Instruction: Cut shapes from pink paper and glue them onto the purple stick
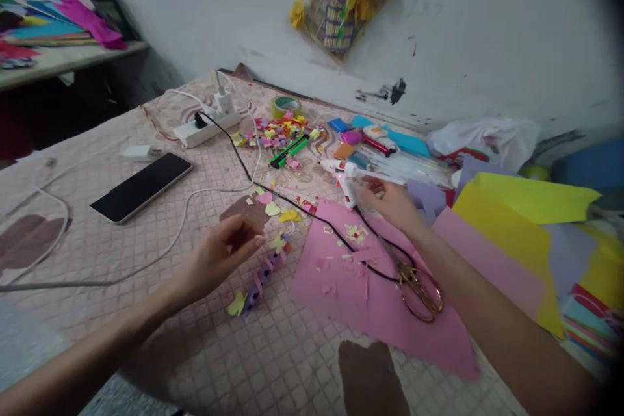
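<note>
My left hand [228, 247] is over the tablecloth with its fingers curled and thumb drawn to the fingertips; anything pinched there is too small to make out. Just beneath and beside it lies a purple dotted paper roll [260, 283], wrapped with a pink strip and trimmed with yellow paper butterflies [237, 303]. My right hand [385, 198] has its fingers bent against the rear of a white glue gun [347, 185], whose nozzle points left. A clear glue stick juts from its back. Gold-handled scissors [420, 292] rest on a pink sheet [316, 283] below my right forearm.
A phone [142, 187], a charger [141, 153] and a power strip [207, 128] with trailing cables occupy the left. Paper cutouts [275, 132], a green cutter [289, 151] and tape [286, 106] lie toward the wall. Coloured sheets [507, 227] spread at right.
</note>
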The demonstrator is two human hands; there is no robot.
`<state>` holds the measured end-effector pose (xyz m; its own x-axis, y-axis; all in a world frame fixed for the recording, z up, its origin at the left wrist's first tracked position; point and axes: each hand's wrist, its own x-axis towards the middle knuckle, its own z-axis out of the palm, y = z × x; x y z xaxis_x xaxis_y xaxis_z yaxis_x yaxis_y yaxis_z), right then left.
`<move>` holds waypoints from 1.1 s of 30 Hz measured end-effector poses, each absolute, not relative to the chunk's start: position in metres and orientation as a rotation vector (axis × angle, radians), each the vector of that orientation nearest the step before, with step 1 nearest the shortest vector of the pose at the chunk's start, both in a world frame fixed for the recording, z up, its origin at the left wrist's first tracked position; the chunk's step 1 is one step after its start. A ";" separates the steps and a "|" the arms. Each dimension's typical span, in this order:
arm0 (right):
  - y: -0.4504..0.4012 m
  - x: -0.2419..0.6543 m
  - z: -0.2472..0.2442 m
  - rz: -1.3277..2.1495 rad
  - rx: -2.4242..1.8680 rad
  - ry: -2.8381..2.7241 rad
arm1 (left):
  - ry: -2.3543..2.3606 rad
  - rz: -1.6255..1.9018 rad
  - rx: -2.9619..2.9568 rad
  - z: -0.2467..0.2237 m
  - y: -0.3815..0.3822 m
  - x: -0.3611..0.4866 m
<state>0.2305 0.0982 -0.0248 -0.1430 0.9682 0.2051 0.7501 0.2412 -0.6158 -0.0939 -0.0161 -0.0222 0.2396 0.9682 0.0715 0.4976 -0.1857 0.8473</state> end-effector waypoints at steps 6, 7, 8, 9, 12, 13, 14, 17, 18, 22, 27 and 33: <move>0.118 0.216 -0.030 0.449 -1.555 -2.070 | 1.388 0.913 2.075 -0.002 -0.009 -0.080; 0.119 0.214 -0.031 0.434 -1.586 -2.082 | 1.366 0.871 2.125 0.001 -0.009 -0.076; 0.121 0.212 -0.031 0.419 -1.623 -2.090 | 1.335 0.812 2.176 0.004 -0.010 -0.072; 0.122 0.210 -0.032 0.404 -1.657 -2.090 | 1.300 0.753 2.224 0.006 -0.011 -0.067; 0.125 0.206 -0.033 0.376 -1.699 -2.077 | 1.161 0.588 2.321 0.010 -0.018 -0.049; 0.125 0.205 -0.033 0.377 -1.694 -2.072 | 1.109 0.554 2.349 0.010 -0.021 -0.042; 0.125 0.204 -0.033 0.383 -1.684 -2.070 | 1.068 0.490 2.385 0.009 -0.024 -0.035; 0.124 0.201 -0.033 0.402 -1.677 -2.070 | 0.981 0.355 2.506 0.002 -0.034 -0.016; 0.124 0.201 -0.034 0.402 -1.679 -2.070 | 0.971 0.310 2.536 -0.001 -0.037 -0.011; 0.125 0.200 -0.036 0.400 -1.660 -2.062 | 0.978 0.176 2.611 -0.007 -0.043 0.000; 0.126 0.200 -0.036 0.395 -1.654 -2.068 | 1.178 0.203 2.629 -0.001 -0.030 -0.003; 0.125 0.196 -0.035 0.373 -1.667 -2.054 | 1.249 0.109 2.701 0.001 -0.011 0.005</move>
<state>0.1961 0.1255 -0.0347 -0.1553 0.9707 0.1835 0.8444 0.2269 -0.4853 0.0050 -0.0108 0.0013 0.6477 0.7619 -0.0027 0.7500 -0.6369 0.1786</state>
